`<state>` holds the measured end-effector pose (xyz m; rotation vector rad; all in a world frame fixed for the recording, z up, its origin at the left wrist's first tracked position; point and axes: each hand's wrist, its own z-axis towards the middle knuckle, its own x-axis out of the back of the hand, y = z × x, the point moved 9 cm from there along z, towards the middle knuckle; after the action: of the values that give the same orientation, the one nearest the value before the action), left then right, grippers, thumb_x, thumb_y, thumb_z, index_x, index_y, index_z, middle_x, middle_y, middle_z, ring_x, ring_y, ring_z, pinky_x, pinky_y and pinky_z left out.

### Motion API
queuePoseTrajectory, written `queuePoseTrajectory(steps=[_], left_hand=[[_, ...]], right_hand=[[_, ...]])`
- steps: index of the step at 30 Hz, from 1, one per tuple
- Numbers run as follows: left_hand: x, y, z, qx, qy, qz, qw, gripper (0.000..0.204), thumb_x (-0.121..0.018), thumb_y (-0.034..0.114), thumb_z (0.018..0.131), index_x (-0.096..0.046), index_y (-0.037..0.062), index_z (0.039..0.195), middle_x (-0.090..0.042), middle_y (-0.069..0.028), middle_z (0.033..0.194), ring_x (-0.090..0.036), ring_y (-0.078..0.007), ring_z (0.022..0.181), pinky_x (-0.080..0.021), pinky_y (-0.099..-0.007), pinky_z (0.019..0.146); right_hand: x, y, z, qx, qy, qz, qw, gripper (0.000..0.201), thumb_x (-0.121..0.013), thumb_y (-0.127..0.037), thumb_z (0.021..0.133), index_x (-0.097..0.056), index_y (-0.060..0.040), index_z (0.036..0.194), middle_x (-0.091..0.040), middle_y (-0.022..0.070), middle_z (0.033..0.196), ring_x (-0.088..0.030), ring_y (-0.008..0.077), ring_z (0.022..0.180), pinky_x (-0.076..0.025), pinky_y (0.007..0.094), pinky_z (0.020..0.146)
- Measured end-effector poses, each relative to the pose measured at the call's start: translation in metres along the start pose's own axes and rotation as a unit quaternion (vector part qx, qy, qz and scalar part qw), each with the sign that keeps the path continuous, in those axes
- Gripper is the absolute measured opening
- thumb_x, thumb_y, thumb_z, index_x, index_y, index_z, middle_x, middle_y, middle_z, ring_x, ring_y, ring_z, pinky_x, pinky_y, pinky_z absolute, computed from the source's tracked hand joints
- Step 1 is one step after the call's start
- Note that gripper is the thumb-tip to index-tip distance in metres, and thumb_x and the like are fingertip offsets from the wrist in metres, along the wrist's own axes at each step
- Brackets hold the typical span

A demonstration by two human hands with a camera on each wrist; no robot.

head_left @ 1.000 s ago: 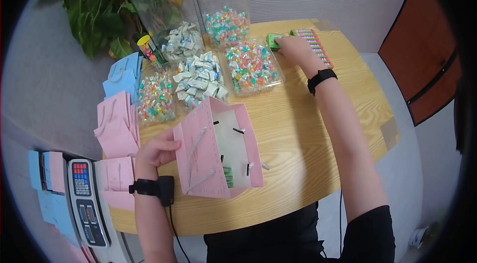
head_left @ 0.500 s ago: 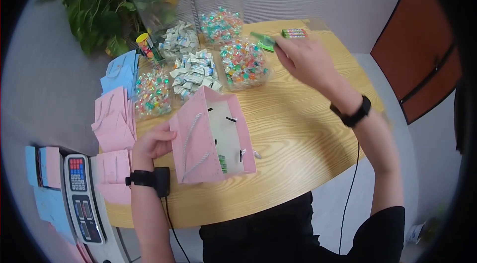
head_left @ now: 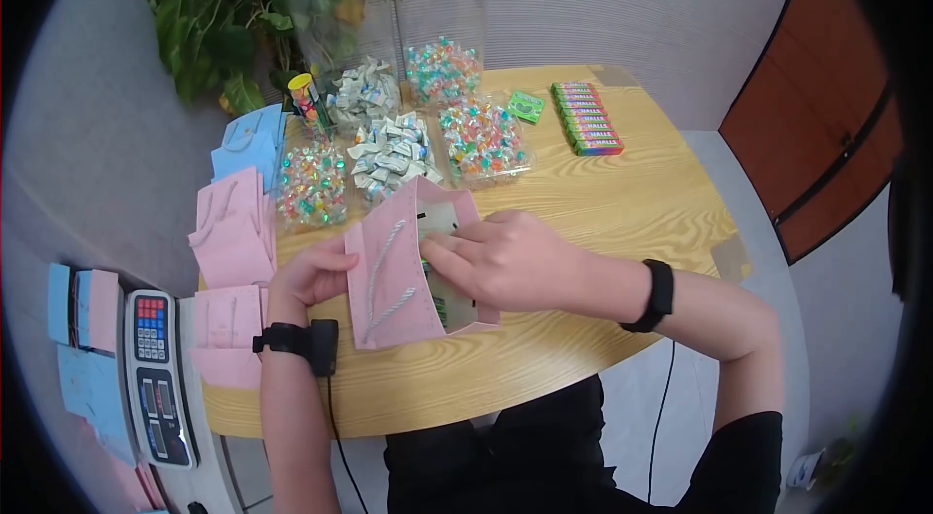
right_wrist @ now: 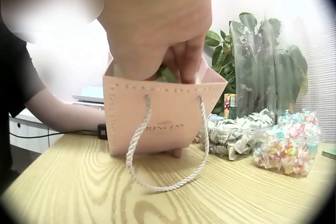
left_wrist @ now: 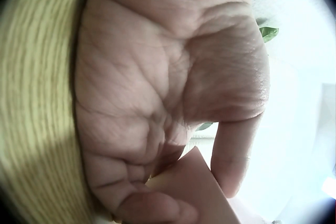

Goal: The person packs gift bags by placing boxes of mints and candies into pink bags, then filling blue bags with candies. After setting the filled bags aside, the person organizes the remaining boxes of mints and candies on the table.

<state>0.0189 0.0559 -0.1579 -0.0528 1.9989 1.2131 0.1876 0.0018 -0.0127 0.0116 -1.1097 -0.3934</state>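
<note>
On the near part of the wooden table (head_left: 593, 222), a pink paper gift bag (head_left: 392, 266) is positioned with its mouth open, the left hand (head_left: 311, 276) at its 9 o'clock and the right hand (head_left: 510, 259) at its 3 o'clock. The bag's side wall is gripped between the left thumb and fingers. The right fingers are curled inside the mouth, where a green packet (right_wrist: 168, 74) appears to be pinched; the fingertips themselves are partly hidden. The bag should be treated as light and moderately stiff: its panels are likely to hold their shape but to crease or buckle if squeezed hard at the rim. It is best steadied by a side edge, as here, or lifted by both white rope handles (right_wrist: 163, 188) together. The packet is judged light, small and rather smooth, and is best taken by its opposite edges. Compared with half a second ago, the right hand has been brought from the far side of the table to the bag, and the packet has been carried with it. The row of Halls candy sticks (head_left: 587, 119), between 1 and 2 o'clock from the bag, has been fully uncovered, as has the green flat box (head_left: 526, 107) at 1 o'clock.
</note>
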Motion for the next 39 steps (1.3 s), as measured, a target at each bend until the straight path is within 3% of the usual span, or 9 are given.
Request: queuePoseTrajectory(steps=[3, 5, 8, 12, 14, 23, 26, 33, 39], left_hand=[[0.004, 0.000, 0.000, -0.002, 0.028, 0.004, 1.000, 0.073, -0.065, 0.006, 0.081, -0.029, 0.0006, 0.144, -0.047, -0.0128, 0.138, -0.049, -0.0254, 0.125, -0.039, -0.0402, 0.105], [0.000, 0.001, -0.001, -0.002, 0.025, 0.007, 1.000, 0.072, -0.064, 0.007, 0.081, -0.030, 0.0000, 0.144, -0.047, -0.0130, 0.139, -0.049, -0.0251, 0.125, -0.039, -0.0401, 0.106], [0.004, -0.001, 0.001, -0.003, -0.003, 0.004, 1.000, 0.071, -0.066, 0.009, 0.084, -0.030, 0.0001, 0.145, -0.044, -0.0116, 0.141, -0.042, -0.0242, 0.131, -0.034, -0.0398, 0.108], [0.002, -0.001, 0.001, 0.004, -0.005, 0.018, 1.000, 0.071, -0.066, 0.010, 0.084, -0.030, 0.0002, 0.145, -0.044, -0.0118, 0.141, -0.042, -0.0240, 0.131, -0.034, -0.0402, 0.108], [0.000, -0.001, 0.000, 0.015, 0.000, 0.032, 0.999, 0.070, -0.065, 0.012, 0.085, -0.031, 0.0002, 0.145, -0.045, -0.0115, 0.141, -0.042, -0.0238, 0.130, -0.034, -0.0404, 0.108], [0.004, -0.001, 0.003, -0.003, -0.001, 0.008, 1.000, 0.070, -0.065, 0.011, 0.085, -0.029, 0.0000, 0.145, -0.044, -0.0121, 0.141, -0.044, -0.0239, 0.130, -0.035, -0.0400, 0.107], [0.000, -0.001, 0.003, 0.001, -0.015, 0.010, 1.000, 0.073, -0.065, 0.010, 0.085, -0.027, 0.0005, 0.146, -0.043, -0.0123, 0.142, -0.043, -0.0243, 0.130, -0.035, -0.0400, 0.107], [0.002, 0.000, 0.002, 0.003, 0.006, -0.001, 1.000, 0.075, -0.066, 0.009, 0.084, -0.025, 0.0020, 0.147, -0.043, -0.0125, 0.142, -0.043, -0.0250, 0.130, -0.036, -0.0402, 0.107], [0.001, 0.001, 0.002, -0.002, 0.017, 0.015, 1.000, 0.077, -0.067, 0.010, 0.083, -0.025, 0.0032, 0.148, -0.042, -0.0118, 0.143, -0.043, -0.0246, 0.130, -0.036, -0.0407, 0.107]], right_hand=[[-0.031, 0.005, 0.016, -0.033, -0.023, 0.030, 0.999, 0.028, -0.063, -0.020, 0.073, -0.062, -0.0028, 0.095, -0.068, 0.0049, 0.087, -0.065, 0.0178, 0.071, -0.048, 0.0295, 0.052], [-0.068, 0.007, 0.019, -0.085, -0.164, 0.183, 0.966, 0.015, -0.060, -0.015, 0.076, -0.064, -0.0037, 0.086, -0.067, 0.0104, 0.083, -0.066, 0.0272, 0.073, -0.052, 0.0389, 0.061], [-0.051, 0.007, 0.033, -0.095, -0.057, 0.197, 0.974, 0.014, -0.062, -0.019, 0.076, -0.066, -0.0074, 0.083, -0.067, 0.0115, 0.086, -0.066, 0.0292, 0.078, -0.052, 0.0409, 0.065], [-0.075, 0.009, 0.032, -0.091, -0.127, 0.168, 0.973, 0.018, -0.064, -0.022, 0.075, -0.067, -0.0100, 0.087, -0.068, 0.0108, 0.089, -0.066, 0.0290, 0.078, -0.052, 0.0395, 0.065], [-0.060, 0.003, 0.034, -0.034, -0.002, 0.177, 0.984, 0.020, -0.064, -0.027, 0.076, -0.067, -0.0116, 0.087, -0.068, 0.0101, 0.088, -0.066, 0.0280, 0.077, -0.052, 0.0396, 0.064], [-0.088, 0.012, 0.036, -0.133, -0.138, 0.200, 0.961, 0.022, -0.060, -0.034, 0.079, -0.067, -0.0161, 0.091, -0.068, 0.0069, 0.089, -0.067, 0.0243, 0.078, -0.049, 0.0422, 0.061], [-0.078, 0.005, 0.036, -0.067, -0.085, 0.135, 0.985, 0.021, -0.059, -0.033, 0.081, -0.068, -0.0173, 0.091, -0.068, 0.0060, 0.091, -0.066, 0.0226, 0.082, -0.046, 0.0407, 0.062], [-0.086, 0.008, 0.037, -0.136, -0.138, 0.195, 0.962, 0.019, -0.057, -0.032, 0.082, -0.067, -0.0179, 0.090, -0.068, 0.0045, 0.092, -0.065, 0.0214, 0.088, -0.045, 0.0399, 0.064], [-0.081, 0.013, 0.034, -0.138, -0.081, 0.202, 0.966, 0.017, -0.058, -0.032, 0.081, -0.067, -0.0179, 0.087, -0.068, 0.0043, 0.086, -0.065, 0.0219, 0.080, -0.045, 0.0396, 0.061]])
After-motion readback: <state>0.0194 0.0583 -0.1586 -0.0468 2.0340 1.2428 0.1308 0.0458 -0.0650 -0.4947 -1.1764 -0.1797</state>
